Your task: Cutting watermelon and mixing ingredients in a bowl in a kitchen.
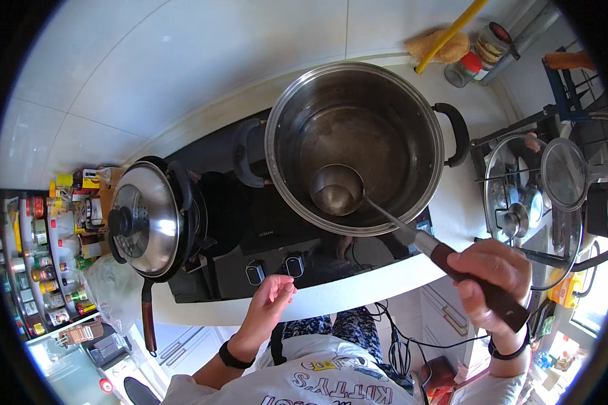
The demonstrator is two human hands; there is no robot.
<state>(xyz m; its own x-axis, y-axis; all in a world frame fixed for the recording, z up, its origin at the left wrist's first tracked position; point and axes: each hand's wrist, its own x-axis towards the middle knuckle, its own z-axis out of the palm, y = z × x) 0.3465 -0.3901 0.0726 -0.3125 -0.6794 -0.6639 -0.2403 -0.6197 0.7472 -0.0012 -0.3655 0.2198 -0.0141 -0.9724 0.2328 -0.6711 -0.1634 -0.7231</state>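
My right hand (491,283) grips the dark handle of a metal ladle (337,190), whose bowl hangs inside a large stainless steel pot (278,202). The ladle's bowl seems to hold some clear liquid; how much liquid lies in the pot I cannot tell. The pot has two black side handles and stands over a black glass cooktop (263,253). Near the cooktop's front edge, beside two control knobs (294,264), my left hand (273,296) holds nothing, its fingers loosely curled with the thumb and fingertips close together.
A lidded wok (159,228) stands left on the cooktop, its handle over the counter edge. Spice jars and bottles (43,273) fill shelves at far left. A yellow pipe (451,35) and jars (463,70) are behind right; a glass lid (532,243) hangs from a rack at right.
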